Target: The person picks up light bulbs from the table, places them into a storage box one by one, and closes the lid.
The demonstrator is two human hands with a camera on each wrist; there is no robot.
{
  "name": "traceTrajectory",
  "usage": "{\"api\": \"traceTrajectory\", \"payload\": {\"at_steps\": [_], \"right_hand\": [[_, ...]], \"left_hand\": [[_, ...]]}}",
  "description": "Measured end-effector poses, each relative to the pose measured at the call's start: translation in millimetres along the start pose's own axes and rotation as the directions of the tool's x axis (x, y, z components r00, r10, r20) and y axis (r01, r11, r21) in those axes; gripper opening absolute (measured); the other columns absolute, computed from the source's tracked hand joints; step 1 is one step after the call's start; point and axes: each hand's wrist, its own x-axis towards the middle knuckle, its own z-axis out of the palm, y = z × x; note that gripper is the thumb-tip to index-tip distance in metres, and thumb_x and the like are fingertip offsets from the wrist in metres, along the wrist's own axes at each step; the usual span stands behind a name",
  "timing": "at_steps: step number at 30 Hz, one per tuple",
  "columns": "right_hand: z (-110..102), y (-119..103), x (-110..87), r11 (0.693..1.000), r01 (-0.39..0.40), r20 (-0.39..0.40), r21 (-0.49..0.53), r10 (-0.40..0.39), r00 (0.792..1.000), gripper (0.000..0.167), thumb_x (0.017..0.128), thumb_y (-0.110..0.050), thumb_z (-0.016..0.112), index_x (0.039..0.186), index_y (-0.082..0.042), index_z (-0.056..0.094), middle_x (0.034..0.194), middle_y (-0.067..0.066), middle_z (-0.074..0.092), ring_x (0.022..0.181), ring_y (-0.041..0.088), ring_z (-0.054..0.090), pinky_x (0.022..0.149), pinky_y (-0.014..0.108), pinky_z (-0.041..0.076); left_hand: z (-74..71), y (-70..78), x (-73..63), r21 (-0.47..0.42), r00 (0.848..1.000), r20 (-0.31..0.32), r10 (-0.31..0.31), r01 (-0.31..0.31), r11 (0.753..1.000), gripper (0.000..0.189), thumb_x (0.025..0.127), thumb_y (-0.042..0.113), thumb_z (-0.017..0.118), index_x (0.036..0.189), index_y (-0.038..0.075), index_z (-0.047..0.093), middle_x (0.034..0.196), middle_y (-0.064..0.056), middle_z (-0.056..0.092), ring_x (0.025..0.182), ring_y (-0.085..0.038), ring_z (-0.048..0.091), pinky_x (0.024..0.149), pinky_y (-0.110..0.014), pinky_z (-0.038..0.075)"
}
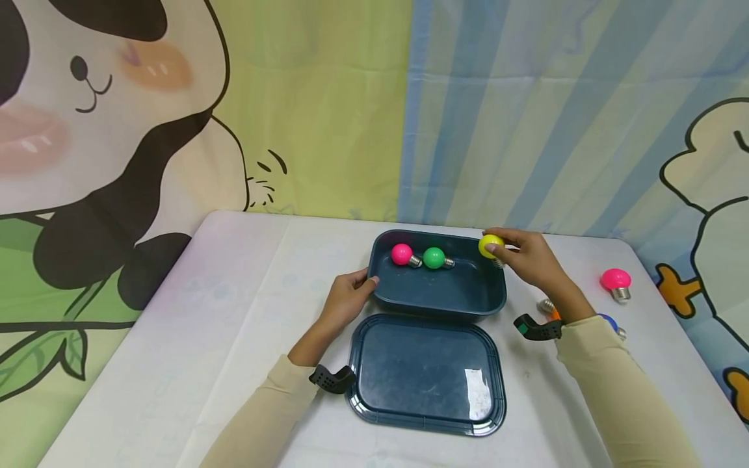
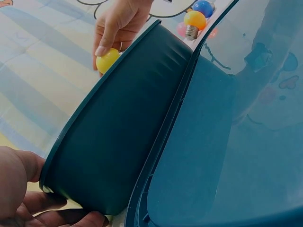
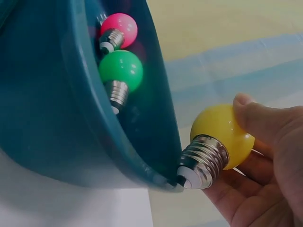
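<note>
My right hand [image 1: 523,257] pinches a yellow light bulb [image 3: 225,132] by its round globe, its metal screw base right at the far right corner of the dark blue box [image 1: 439,292]. With thumb on the rim and fingers beneath, my left hand [image 1: 346,299] grips the box's left end. Inside the box lie a pink bulb [image 1: 401,254] and a green bulb [image 1: 434,258], side by side, bases pointing right. The left wrist view shows the box's outer wall [image 2: 118,113] and the yellow globe [image 2: 108,60] beyond its rim.
In front of the box lies its dark blue lid [image 1: 427,374] on the white table [image 1: 234,338]. To the right are another pink bulb [image 1: 616,279], a blue bulb [image 1: 608,321] and an orange bulb [image 1: 554,314], the last two partly hidden by the right arm. A printed curtain [image 1: 328,110] hangs behind.
</note>
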Motion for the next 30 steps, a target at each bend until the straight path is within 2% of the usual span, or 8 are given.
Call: {"api": "traceTrajectory", "payload": {"at_steps": [6,13,17,22,30], "right_hand": [[1.0,-2.2,7.1,0.999,0.043,0.076,-0.029,-0.04,0.996,0.045,0.099,-0.028,0.059,0.135,-0.002,0.057,0.132,0.021,0.056,0.115,0.04,0.056,0.09,0.051,0.05],[3.4,-2.4,12.2,0.998,0.037,0.132,-0.042,-0.031,0.991,0.045,0.098,-0.029,0.06,0.134,-0.002,0.058,0.134,0.022,0.055,0.115,0.042,0.056,0.087,0.052,0.051],[8.8,-4.7,14.6,0.996,0.041,0.172,-0.075,-0.027,0.985,0.043,0.098,-0.024,0.061,0.133,0.0,0.058,0.123,0.022,0.061,0.101,0.036,0.059,0.082,0.046,0.054],[13.1,-7.7,18.9,0.991,0.074,0.218,-0.115,-0.048,0.975,0.042,0.097,-0.022,0.063,0.131,0.001,0.059,0.112,0.018,0.064,0.085,0.027,0.056,0.074,0.036,0.053],[18.3,-7.7,27.9,0.982,0.114,0.281,-0.152,-0.067,0.957,0.036,0.096,-0.014,0.063,0.128,0.003,0.061,0.11,0.016,0.064,0.086,0.026,0.056,0.077,0.04,0.051]], "left_hand": [[0.1,-0.7,0.2,-0.013,1.0,0.007,-0.005,0.005,1.0,0.044,0.097,0.021,0.059,0.134,-0.003,0.056,0.125,-0.013,0.063,0.113,-0.019,0.061,0.089,-0.032,0.052],[-0.1,-1.5,0.9,-0.016,1.0,0.021,0.007,-0.006,1.0,0.044,0.098,0.02,0.059,0.135,-0.003,0.054,0.127,-0.014,0.062,0.115,-0.02,0.059,0.09,-0.033,0.051],[-0.7,-1.4,1.1,-0.012,1.0,0.026,0.006,-0.006,1.0,0.044,0.098,0.021,0.058,0.135,-0.002,0.054,0.127,-0.013,0.062,0.115,-0.02,0.06,0.089,-0.032,0.051],[-1.4,-0.7,0.3,-0.025,0.999,0.034,-0.004,0.005,1.0,0.045,0.098,0.021,0.058,0.136,-0.002,0.054,0.127,-0.014,0.062,0.113,-0.02,0.061,0.089,-0.032,0.052],[-1.7,-1.0,-0.2,-0.038,0.999,0.037,0.0,0.001,0.999,0.045,0.098,0.021,0.058,0.136,-0.002,0.053,0.127,-0.014,0.062,0.113,-0.021,0.061,0.089,-0.033,0.052]]}}
